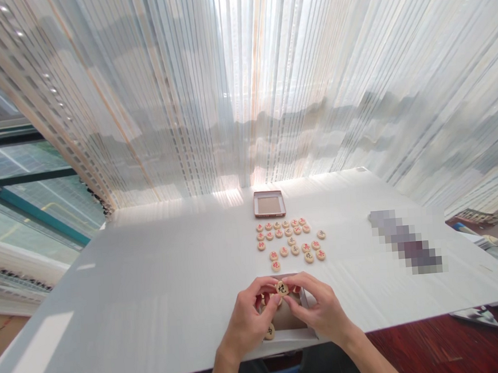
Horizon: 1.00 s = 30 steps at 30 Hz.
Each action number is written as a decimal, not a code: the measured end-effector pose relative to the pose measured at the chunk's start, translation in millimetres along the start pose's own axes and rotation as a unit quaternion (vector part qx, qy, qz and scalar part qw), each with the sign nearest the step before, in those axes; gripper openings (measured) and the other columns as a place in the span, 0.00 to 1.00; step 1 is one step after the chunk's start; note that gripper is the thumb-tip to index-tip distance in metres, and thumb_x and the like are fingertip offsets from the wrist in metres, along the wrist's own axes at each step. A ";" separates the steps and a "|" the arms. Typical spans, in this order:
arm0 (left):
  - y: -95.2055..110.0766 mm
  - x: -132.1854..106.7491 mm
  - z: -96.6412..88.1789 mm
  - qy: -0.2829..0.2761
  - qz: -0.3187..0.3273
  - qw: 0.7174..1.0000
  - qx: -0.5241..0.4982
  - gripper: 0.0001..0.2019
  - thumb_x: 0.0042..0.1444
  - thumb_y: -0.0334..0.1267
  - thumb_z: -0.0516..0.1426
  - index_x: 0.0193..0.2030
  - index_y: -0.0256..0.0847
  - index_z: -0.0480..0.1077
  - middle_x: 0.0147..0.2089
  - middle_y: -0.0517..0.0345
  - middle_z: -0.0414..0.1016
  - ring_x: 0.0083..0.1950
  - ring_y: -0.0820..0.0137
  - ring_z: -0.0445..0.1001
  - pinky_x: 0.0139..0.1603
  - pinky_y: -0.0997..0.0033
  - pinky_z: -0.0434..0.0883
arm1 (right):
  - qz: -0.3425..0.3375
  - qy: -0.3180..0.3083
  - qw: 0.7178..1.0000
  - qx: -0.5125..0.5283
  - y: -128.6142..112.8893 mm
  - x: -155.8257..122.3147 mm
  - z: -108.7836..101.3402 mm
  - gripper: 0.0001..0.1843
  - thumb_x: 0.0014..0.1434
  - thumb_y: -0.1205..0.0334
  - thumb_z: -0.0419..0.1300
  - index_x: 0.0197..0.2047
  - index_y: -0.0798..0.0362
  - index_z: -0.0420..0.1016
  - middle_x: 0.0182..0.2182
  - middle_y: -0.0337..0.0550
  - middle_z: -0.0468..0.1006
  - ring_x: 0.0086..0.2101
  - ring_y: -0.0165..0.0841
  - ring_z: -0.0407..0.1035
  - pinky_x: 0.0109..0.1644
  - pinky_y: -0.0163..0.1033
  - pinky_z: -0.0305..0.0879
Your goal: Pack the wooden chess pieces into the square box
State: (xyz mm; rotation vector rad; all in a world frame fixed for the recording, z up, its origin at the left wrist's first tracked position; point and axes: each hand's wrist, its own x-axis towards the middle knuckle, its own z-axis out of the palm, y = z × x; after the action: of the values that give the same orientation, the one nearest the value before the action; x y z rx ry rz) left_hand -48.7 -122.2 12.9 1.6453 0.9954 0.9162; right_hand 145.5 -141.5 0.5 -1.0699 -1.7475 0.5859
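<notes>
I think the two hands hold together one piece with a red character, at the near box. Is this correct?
Not quite: the head view shows that the piece bears a black character, not a red one. The left hand and the right hand do hold it together, at the near box.

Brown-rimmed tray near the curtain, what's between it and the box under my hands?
In the head view, round pieces marked in red or black lie on the white table between tray and box.
</notes>
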 end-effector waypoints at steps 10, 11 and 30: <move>-4.9 -0.1 2.5 0.016 0.013 0.999 0.029 0.13 0.64 0.42 0.57 0.52 0.42 0.73 0.44 0.53 0.81 0.34 0.70 0.74 0.35 0.73 0.71 | 0.003 0.007 1.000 -0.003 -1.0 1.4 -0.7 0.13 0.62 0.67 0.61 0.50 0.49 0.76 0.41 0.45 0.82 0.36 0.35 0.76 0.41 0.39 0.76; -4.9 -0.2 2.5 0.017 0.014 0.999 0.030 0.12 0.64 0.42 0.57 0.52 0.42 0.73 0.44 0.53 0.81 0.34 0.71 0.73 0.34 0.73 0.71 | 0.005 0.007 1.000 -0.003 -0.6 1.3 -0.7 0.13 0.62 0.67 0.61 0.49 0.49 0.76 0.41 0.45 0.82 0.36 0.35 0.76 0.41 0.39 0.76; -7.0 0.2 2.4 0.014 0.014 0.999 0.034 0.11 0.64 0.40 0.58 0.53 0.45 0.73 0.45 0.56 0.81 0.35 0.71 0.74 0.36 0.73 0.70 | 0.031 -0.006 0.999 0.014 1.3 -0.4 -1.9 0.13 0.61 0.68 0.62 0.50 0.49 0.75 0.40 0.43 0.80 0.36 0.35 0.74 0.42 0.39 0.74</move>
State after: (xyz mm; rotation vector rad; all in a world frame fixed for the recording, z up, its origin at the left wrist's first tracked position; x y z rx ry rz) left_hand -47.7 -121.5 5.6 1.7120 1.0353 0.9360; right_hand 147.8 -141.3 0.0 -1.1054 -1.7163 0.6538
